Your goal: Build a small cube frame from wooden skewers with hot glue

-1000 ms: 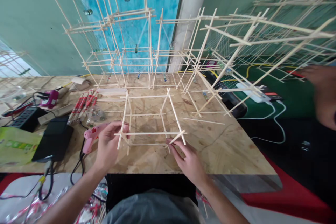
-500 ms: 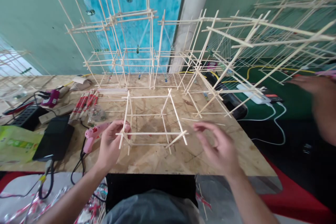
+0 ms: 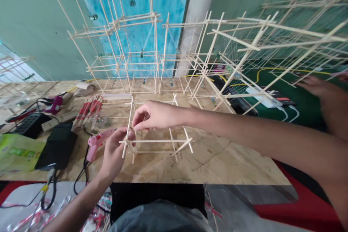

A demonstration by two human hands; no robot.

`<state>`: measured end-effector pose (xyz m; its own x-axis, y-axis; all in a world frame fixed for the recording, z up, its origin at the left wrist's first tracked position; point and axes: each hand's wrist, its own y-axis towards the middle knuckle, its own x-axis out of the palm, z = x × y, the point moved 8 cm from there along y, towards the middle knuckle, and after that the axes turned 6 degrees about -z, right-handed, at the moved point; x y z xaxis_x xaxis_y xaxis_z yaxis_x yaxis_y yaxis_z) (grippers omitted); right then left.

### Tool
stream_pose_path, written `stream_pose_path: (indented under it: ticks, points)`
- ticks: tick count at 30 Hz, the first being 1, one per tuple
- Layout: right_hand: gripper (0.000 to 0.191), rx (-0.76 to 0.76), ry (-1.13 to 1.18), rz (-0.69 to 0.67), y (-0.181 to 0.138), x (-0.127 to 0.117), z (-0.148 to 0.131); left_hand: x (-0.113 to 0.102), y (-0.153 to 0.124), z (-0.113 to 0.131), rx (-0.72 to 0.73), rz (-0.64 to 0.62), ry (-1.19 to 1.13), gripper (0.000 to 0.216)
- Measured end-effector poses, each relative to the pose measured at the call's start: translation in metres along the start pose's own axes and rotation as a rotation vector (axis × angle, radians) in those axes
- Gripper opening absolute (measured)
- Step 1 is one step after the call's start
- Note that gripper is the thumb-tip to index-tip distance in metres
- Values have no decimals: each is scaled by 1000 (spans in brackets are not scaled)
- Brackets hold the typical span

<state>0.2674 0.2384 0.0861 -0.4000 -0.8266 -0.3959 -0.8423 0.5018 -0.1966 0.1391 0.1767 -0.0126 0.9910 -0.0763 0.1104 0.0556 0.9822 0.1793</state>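
A small open box frame of thin wooden sticks (image 3: 160, 141) stands on the board in front of me. My left hand (image 3: 116, 146) is closed around its left corner, thumb and fingers on the sticks. My right hand (image 3: 152, 116) reaches across the frame from the right, its fingertips pinched together beside the left upright, close to the left fingers. What lies in that pinch is too small to make out. Just left of my left hand lies a pink glue gun (image 3: 95, 145).
Large stick structures (image 3: 156, 58) with hanging marbles stand behind. At left are red-banded stick bundles (image 3: 87, 110), a black box (image 3: 57, 143), a green packet (image 3: 19, 152) and cables. Another person's hand (image 3: 312, 84) is at far right, near a white power strip (image 3: 261, 98).
My right hand has moved left from the frame's right side to its left upright, fingers now pinched. My left hand keeps its grip on the corner.
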Motion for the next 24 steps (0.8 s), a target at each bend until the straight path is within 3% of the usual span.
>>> stream_pose_path:
  ticks: [4,12,19,24]
  points:
    - [8,111,212,-56,11,12,21,-2,0,-6,-19,0,-48,19]
    - [7,149,367,-90,20,21,41,1,1,-9,-76,25,-147,21]
    - [12,171,400,-74,18,22,39,3,1,-8,-105,33,-193,28]
    - [6,126,418,-98,18,23,33,4,2,-10,-85,39,-206,28]
